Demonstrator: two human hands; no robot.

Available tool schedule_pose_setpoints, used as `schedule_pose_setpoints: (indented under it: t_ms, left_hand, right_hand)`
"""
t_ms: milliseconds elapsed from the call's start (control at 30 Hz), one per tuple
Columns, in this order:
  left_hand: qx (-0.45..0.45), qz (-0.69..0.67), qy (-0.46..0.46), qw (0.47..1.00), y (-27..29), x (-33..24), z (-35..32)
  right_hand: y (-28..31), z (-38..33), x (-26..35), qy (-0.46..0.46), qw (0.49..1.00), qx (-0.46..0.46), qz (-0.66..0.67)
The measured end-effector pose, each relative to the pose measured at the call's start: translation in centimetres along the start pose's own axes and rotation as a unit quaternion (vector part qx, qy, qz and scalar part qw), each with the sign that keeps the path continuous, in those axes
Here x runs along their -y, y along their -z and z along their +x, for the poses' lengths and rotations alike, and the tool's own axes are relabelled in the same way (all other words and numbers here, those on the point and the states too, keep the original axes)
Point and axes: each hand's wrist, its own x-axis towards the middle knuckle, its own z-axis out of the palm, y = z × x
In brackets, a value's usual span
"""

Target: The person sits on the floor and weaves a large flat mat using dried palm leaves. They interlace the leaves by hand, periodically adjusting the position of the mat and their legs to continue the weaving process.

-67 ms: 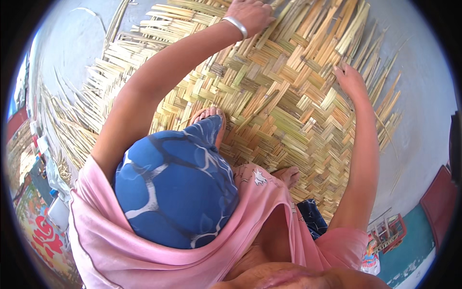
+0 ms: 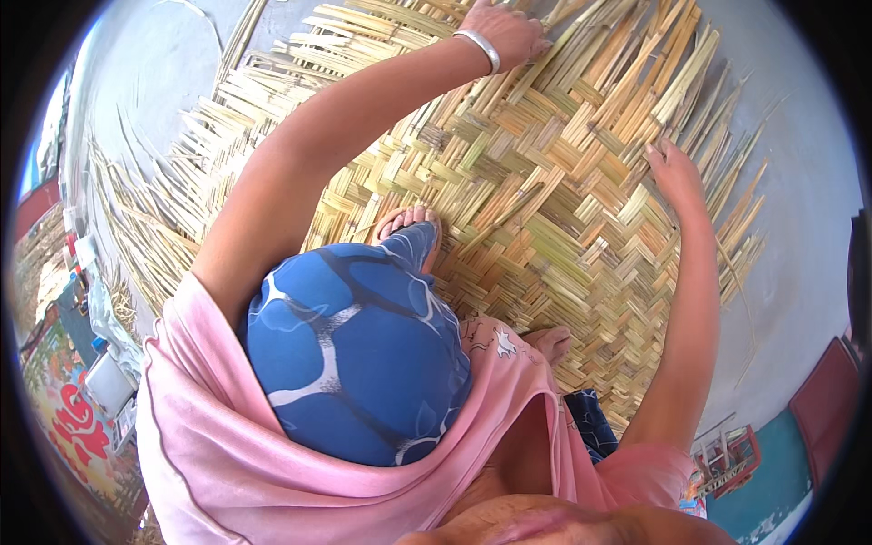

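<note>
A large mat (image 2: 545, 272), woven from flat split reed strips in tan and pale green, spreads on the floor under my feet. My left hand (image 2: 509, 34), with a silver bangle at the wrist, is at the mat's far side. Its fingers are curled down over loose reed strips (image 2: 581, 54), and their tips are partly hidden. On the right, my right hand (image 2: 678, 177) is low over the weave, thumb and forefinger at a strip and the other fingers curled in. Unwoven strip ends fan out between and beyond both hands.
Long loose ends (image 2: 227, 118) stick out along the mat's left side. My bare foot (image 2: 413, 221) and blue patterned knee (image 2: 363, 354) are over the mat. Grey floor (image 2: 781, 245) borders it on the right. A red rack (image 2: 731, 459) stands by the green wall at lower right.
The whole view has shifted slightly, so the mat appears lower and farther right. My left hand has moved a little rightward along the strips. The right hand stays at about the same place on the weave.
</note>
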Motion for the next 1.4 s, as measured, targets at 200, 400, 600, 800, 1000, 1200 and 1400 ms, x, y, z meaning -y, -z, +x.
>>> schedule_pose_setpoints:
  t_ms: [200,400,600,800,1000,1200,1400]
  left_hand:
    - [0.03,-0.007,-0.027,0.999,2.4,-0.5,0.1]
    - [-0.071,-0.017,-0.049,0.996,1.2,1.0,-1.2]
    - [-0.098,0.075,-0.1,0.987,2.7,1.7,-1.9]
    - [0.019,0.136,-0.123,0.983,2.6,0.8,-1.3]
    - [0.023,0.001,-0.081,0.996,0.7,0.6,-1.4]
    - [-0.025,-0.02,-0.073,0.997,0.2,0.2,-3.7]
    - [-0.017,-0.019,-0.143,0.989,-1.2,1.4,-2.0]
  right_hand:
    - [-0.6,-0.3,-1.2,-0.037,0.999,0.008,0.036]
    - [-1.4,0.6,-2.6,-0.023,0.998,0.019,0.05]
    - [-0.9,0.8,-3.1,-0.014,0.998,0.037,0.041]
    - [-1.0,0.5,-2.5,-0.005,0.999,0.015,0.035]
    - [-1.1,-1.0,-2.0,0.021,0.999,-0.043,0.004]
    - [-2.2,-4.0,-1.1,0.013,0.996,-0.091,0.014]
    - [-3.1,-2.9,-1.4,0.029,0.993,-0.116,-0.014]
